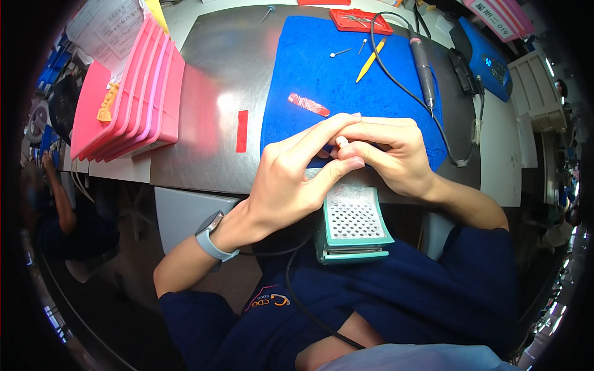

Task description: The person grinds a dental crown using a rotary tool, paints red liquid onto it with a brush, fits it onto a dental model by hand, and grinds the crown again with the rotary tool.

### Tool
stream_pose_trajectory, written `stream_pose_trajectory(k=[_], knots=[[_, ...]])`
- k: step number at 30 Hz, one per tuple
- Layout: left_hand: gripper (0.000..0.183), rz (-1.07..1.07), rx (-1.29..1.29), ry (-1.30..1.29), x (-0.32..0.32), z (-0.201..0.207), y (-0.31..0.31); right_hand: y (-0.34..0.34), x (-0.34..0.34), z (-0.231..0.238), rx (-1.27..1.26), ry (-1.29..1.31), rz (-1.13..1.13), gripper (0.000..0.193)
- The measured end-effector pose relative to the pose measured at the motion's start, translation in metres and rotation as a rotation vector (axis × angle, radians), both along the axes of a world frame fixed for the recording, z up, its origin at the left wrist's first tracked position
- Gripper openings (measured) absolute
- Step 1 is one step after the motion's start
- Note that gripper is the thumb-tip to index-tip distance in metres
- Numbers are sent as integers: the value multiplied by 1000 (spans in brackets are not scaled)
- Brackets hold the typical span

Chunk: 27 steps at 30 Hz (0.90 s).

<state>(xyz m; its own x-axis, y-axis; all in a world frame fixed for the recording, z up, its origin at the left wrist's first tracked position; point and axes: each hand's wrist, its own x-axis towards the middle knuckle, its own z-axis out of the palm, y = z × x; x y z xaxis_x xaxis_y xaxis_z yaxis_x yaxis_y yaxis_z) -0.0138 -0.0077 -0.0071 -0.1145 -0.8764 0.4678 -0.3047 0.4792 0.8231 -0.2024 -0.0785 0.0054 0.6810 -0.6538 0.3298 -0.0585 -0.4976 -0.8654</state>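
Note:
My left hand (288,167) and my right hand (396,154) meet over the near edge of a blue towel (322,62). Between their fingertips is a small whitish piece (341,142), mostly hidden, so its exact kind does not show. The right thumb and forefinger pinch it, while the left fingers curl around from the other side. Just beyond the left fingers, a red-and-white patterned strip (308,104) lies on the cloth. Below the hands sits a teal box with a perforated grey top (352,216).
A corded rotary handpiece (423,71) rests at the towel's right, near a blue control unit (482,59). Farther back are a yellow pencil-shaped tool (371,60), small burs and a red case (361,21). Pink stacked trays (133,99) stand left; another person is at far left.

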Motion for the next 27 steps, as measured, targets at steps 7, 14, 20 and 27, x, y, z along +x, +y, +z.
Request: stream_pose_trajectory(k=[7,14,20,27], knots=[[49,-4,-20,-36,1,2,2,0,-1,-2,-42,-12,-3,12],[49,-9,-64,-43,1,0,1,1,-1,0,-46,-21,-15,10],[49,-8,-74,-29,0,-1,0,0,-2,2,-123,-6,-15,10],[49,-12,-67,-29,-1,1,2,1,-1,4,-165,2,-12,13]])
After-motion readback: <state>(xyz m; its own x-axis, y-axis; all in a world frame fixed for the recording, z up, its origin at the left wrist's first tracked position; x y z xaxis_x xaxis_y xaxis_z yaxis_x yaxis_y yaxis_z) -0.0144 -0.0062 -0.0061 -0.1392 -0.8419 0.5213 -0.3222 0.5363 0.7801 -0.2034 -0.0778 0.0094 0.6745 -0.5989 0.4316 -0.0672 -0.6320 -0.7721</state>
